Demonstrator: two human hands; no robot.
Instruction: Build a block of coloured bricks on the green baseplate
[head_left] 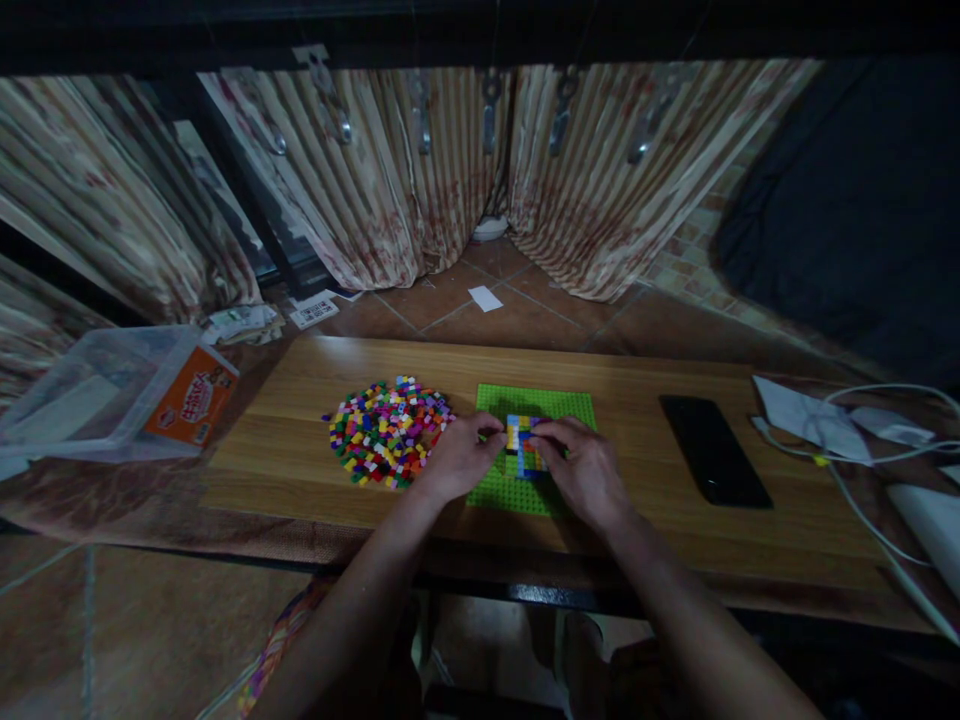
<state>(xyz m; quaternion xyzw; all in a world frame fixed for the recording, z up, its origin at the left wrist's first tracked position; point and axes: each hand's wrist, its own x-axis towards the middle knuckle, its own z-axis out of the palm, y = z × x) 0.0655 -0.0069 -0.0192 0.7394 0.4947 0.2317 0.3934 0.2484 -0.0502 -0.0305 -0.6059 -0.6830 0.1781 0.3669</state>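
Wooden table [315, 400]: bears all items. Green baseplate [551, 403], centre. Loose brick pile [386, 430], left of baseplate. Black phone [712, 448], right. Left hand [457, 458] and right hand [585, 470]: fingertips pinching small multicoloured brick build [523, 440] on baseplate.

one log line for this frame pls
left hand: on block build | right hand: on build | baseplate under | brick pile left | phone right

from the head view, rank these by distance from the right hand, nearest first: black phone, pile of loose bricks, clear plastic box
1. Black phone, just to the right of the right hand.
2. Pile of loose bricks, left, beyond the left hand.
3. Clear plastic box, far left, off the tabletop.
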